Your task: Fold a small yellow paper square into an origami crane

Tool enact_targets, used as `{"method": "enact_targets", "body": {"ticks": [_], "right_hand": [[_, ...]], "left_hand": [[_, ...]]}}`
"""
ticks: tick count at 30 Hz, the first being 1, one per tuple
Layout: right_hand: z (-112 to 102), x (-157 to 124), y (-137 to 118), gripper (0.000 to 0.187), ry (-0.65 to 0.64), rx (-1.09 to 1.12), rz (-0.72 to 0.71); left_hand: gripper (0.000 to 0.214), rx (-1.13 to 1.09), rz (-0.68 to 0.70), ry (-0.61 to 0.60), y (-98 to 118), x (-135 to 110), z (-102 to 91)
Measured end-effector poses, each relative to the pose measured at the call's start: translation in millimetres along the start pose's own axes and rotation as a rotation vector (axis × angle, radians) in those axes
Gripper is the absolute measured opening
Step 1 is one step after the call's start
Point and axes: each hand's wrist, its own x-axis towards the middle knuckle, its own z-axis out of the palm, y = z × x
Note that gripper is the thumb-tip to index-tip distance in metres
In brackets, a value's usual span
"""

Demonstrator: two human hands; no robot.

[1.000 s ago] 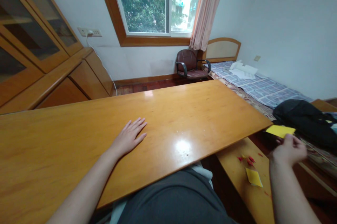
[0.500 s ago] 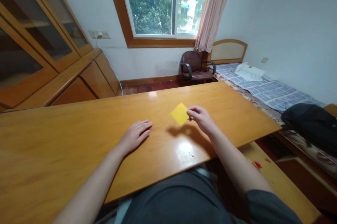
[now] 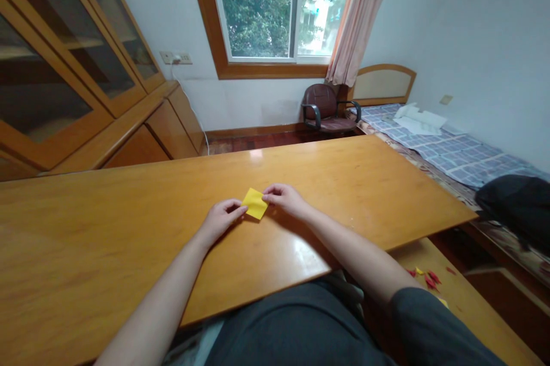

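A small yellow paper square lies on the wooden table, right in front of me. My left hand pinches its left corner with fingers curled. My right hand pinches its right corner. Both hands rest on the tabletop with the paper between them.
A wooden bench at my right carries red paper scraps. Beyond it stands a bed with a black bag. A brown office chair sits under the window. Glass-door cabinets line the left wall.
My right hand brought the yellow paper from the bench side over to the table and set it down. My left hand, flat before, curled and took the paper's left corner.
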Motion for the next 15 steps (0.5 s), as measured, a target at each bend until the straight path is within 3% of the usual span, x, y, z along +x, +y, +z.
{"method": "enact_targets", "body": {"ticks": [5, 8, 12, 15], "right_hand": [[1, 0, 9, 0.015, 0.091, -0.144, -0.017], [-4, -5, 11, 0.017, 0.106, -0.167, 0.016], [-26, -16, -6, 0.019, 0.181, -0.175, -0.068], [-52, -32, -45, 0.026, 0.226, -0.101, -0.188]], "left_hand": [[0.038, 0.043, -0.033, 0.027, 3, 2, 0.1], [0.038, 0.031, -0.108, -0.032, 9, -1, -8.1], [0.041, -0.06, -0.239, -0.104, 9, -11, -38.3], [0.038, 0.139, -0.252, 0.045, 0, -23, -71.3]]}}
